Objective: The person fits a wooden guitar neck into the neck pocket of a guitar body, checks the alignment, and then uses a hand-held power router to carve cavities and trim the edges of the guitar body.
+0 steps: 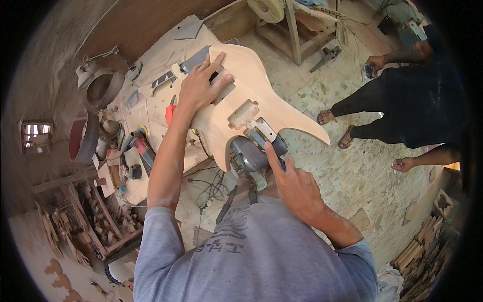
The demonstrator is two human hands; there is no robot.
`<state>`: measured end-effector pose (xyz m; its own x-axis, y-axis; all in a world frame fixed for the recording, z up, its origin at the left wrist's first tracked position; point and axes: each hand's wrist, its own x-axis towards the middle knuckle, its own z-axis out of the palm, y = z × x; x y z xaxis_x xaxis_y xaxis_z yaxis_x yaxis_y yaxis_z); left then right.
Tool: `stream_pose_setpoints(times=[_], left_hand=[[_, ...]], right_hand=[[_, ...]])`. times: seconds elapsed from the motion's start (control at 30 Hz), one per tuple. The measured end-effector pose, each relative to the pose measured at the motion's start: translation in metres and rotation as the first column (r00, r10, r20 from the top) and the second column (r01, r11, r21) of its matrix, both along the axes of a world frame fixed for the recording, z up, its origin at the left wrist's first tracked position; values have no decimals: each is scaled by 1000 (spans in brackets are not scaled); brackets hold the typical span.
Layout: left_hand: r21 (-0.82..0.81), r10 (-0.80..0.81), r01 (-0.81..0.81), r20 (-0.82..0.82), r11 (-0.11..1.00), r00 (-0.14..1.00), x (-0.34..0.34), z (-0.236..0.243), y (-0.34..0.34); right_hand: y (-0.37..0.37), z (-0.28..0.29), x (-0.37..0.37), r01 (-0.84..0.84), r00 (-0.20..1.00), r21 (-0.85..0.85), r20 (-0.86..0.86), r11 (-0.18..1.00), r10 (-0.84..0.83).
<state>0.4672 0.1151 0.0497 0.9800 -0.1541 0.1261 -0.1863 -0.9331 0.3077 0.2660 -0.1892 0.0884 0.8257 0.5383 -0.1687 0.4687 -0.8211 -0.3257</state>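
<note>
A pale, unpainted electric guitar body [251, 75] with two horns and cut-out cavities lies in front of me. My left hand [204, 83] rests on it beside a long cavity, fingers stretched and spread. At the neck end, my right hand [299, 191] is closed, its index finger extended along a slim tool with blue parts [258, 139]. That tool's tip reaches the neck pocket; its exact kind is partly hidden by the fingers. Below the neck end sits a grey sanding drum or belt [251, 155], mostly covered by the body.
On the dusty workbench [193, 38] to the left lie a red power tool [144, 151], a yellow-topped sander [141, 132] and sanding belts [83, 136]. A co-worker [397, 105] stands at the right. Cables [214, 186] run across the floor; wood pieces [417, 246] are stacked lower right.
</note>
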Motion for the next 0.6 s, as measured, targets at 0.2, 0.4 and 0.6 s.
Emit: stream_pose_setpoints(times=[0.2,0.4,0.6], left_hand=[[32,-5,5,-19,999,1000,1,2,0],[26,-13,14,-20,1000,1000,0,2,-2],[29,-17,18,-24,999,1000,1,3,-5]], right_hand=[[-8,3,5,-28,999,0,-31,1000,28],[-7,2,10,-40,993,16,-108,999,42],[-2,-9,4,-48,999,-3,20,999,48]])
